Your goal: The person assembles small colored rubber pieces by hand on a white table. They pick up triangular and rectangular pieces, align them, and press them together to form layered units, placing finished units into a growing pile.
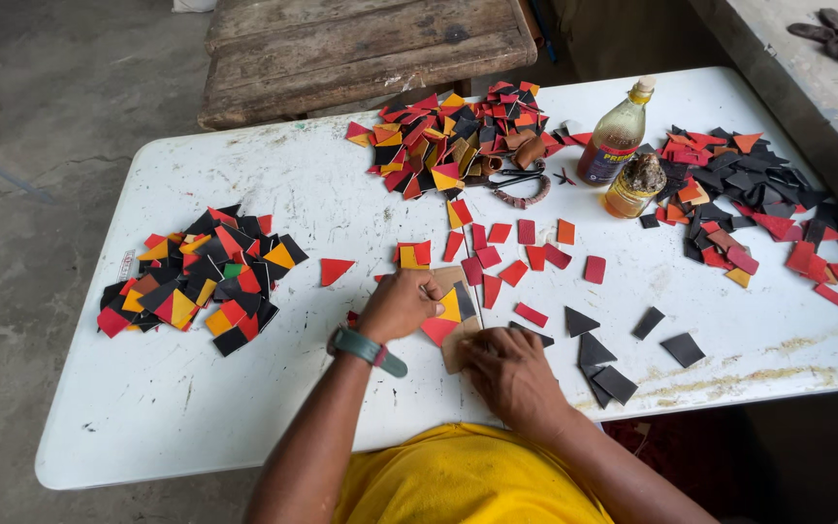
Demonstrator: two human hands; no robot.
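Head view. Right hand (511, 374): laid flat on a tan backing board (456, 342), fingers pressed together, apparently so that it is steadied on the white bench (244, 408). Left hand (402, 305): fingers curled, pinching a coloured piece onto the board. Mosaic panel (448, 315): yellow, red and black triangles, partly covered. Loose pieces are heaped left (196, 281), centre (448, 141) and right (749, 189); a glue bottle (617, 136) is set behind.

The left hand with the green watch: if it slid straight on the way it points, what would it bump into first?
Probably the yellow and red triangles on the brown board, right at the fingertips of the left hand. Beyond them lie loose red rectangular pieces on the white table. Depth is hard to judge.
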